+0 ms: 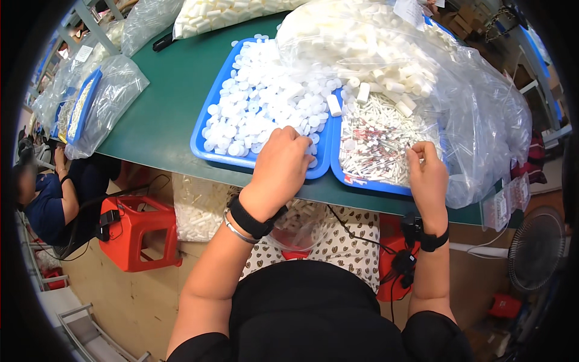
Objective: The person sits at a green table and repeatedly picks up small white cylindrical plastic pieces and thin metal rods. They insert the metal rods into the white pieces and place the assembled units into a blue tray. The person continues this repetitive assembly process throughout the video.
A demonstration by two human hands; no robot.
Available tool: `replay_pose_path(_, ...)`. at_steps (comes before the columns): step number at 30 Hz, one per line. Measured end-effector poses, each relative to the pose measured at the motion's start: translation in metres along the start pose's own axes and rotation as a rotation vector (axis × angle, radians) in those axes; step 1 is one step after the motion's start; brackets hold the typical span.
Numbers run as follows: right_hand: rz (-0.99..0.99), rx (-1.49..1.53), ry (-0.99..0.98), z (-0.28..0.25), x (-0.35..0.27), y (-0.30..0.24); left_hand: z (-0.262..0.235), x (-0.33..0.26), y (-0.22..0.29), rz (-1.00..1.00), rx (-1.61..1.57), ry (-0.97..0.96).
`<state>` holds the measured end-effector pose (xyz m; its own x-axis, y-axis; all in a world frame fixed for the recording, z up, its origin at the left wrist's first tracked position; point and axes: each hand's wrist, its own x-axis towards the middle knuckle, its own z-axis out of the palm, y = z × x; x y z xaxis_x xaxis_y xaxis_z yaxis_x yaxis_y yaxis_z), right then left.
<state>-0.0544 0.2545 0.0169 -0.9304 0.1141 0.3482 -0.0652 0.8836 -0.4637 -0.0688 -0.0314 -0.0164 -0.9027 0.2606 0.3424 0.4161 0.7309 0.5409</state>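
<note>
Small round white translucent plastic discs (247, 96) fill the blue tray (202, 123) on the left. My left hand (280, 166) reaches over that tray's near right corner, its fingers bent and drawn together at the discs. What its fingertips hold, if anything, is hidden. A second blue tray (368, 184) stands right beside it, heaped with thin white stick-like pieces (386, 142), some with reddish parts. Above this tray's right edge is my right hand (429, 175), thumb and forefinger pinched; anything between them is too small to make out.
A large clear bag of white cylinders (362, 36) spills onto the right tray's far end. Another bag of cylinders (223, 15) lies farther back on the green table (163, 108). At left, a person (51, 199) sits near a red stool (139, 232). A fan (535, 248) stands right.
</note>
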Motion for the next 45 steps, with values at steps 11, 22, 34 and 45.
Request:
replay_pose_path(11,-0.328,0.237,-0.076,-0.016,-0.036,-0.046,-0.011,-0.015,0.023,-0.447,-1.058,0.028)
replay_pose_path(22,-0.469,0.355,-0.344,0.007,-0.069,-0.076,0.015,-0.088,0.04,-0.888,-2.165,-0.162)
replay_pose_path(34,-0.558,0.221,-0.312,0.005,-0.07,-0.08,0.019,-0.093,0.047,-0.847,-1.824,-0.073)
replay_pose_path(45,-0.328,0.458,-0.287,0.035,-0.093,-0.074,0.04,-0.104,0.058,-0.895,-2.127,-0.133)
